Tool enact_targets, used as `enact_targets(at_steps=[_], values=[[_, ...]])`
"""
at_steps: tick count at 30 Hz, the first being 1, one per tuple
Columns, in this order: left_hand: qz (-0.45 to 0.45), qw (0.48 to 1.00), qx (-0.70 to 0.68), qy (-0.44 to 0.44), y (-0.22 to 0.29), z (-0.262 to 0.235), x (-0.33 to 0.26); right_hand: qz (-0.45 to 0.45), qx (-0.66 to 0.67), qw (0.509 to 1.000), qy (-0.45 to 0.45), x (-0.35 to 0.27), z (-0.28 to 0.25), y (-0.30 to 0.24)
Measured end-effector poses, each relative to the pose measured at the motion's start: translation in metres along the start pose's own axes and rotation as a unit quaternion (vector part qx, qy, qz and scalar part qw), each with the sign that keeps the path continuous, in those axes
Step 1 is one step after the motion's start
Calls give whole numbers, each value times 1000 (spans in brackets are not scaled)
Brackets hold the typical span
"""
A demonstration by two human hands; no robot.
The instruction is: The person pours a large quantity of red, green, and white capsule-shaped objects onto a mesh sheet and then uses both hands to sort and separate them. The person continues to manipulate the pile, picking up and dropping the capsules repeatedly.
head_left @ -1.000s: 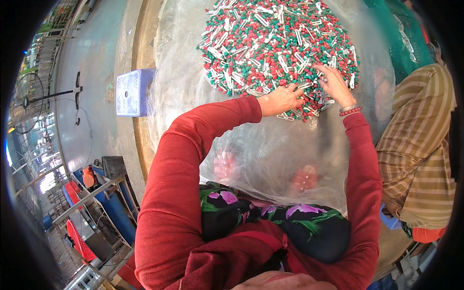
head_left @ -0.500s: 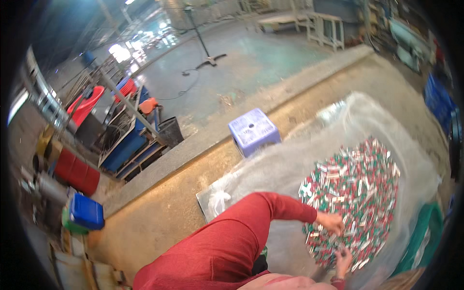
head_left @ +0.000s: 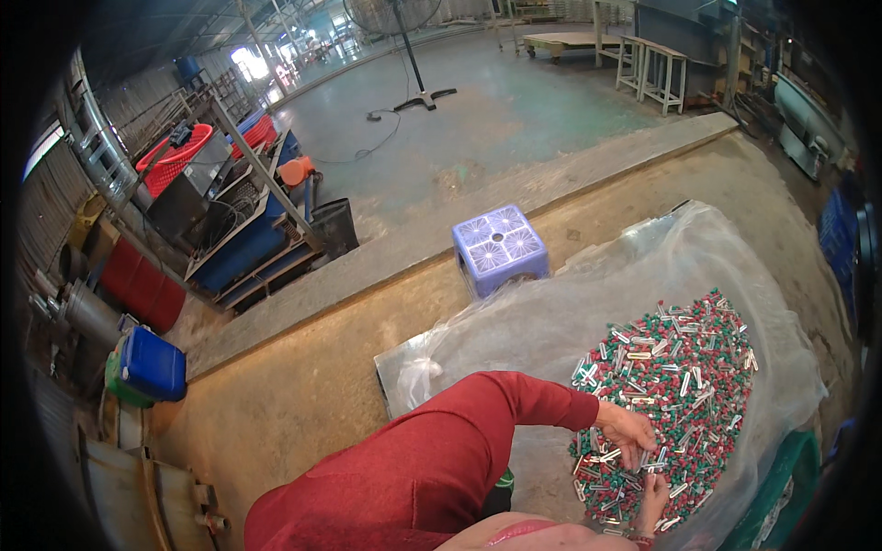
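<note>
Now L fingers & R fingers close tog. over red/green pile.

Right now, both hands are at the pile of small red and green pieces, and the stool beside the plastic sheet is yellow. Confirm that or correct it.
One correction: the head view shows the stool beside the plastic sheet as purple, not yellow. The left hand and right hand are indeed at the pile.
</note>
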State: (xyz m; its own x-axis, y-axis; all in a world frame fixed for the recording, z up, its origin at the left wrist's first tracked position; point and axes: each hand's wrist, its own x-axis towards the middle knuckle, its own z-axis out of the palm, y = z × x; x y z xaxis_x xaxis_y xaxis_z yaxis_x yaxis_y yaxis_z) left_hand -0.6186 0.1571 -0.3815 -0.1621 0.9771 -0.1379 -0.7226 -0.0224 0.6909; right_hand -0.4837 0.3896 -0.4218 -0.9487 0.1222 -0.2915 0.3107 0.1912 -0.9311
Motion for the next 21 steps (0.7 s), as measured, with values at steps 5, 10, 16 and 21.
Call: enact_targets(at_steps=[5,10,16,21], values=[[30,996,-80,28,20,14,-10,-245,-294,922,63,40,16,-6],[6,974,106,200,18,-8,-2,-307,-416,852,83,25,74,-1],[46,513,826,229,-46,-58,-20,-154,-339,926,-59,6,55,34],[-12,499,856,132,-77,-59,-10,70,-32,997,-13,-9,30,19]])
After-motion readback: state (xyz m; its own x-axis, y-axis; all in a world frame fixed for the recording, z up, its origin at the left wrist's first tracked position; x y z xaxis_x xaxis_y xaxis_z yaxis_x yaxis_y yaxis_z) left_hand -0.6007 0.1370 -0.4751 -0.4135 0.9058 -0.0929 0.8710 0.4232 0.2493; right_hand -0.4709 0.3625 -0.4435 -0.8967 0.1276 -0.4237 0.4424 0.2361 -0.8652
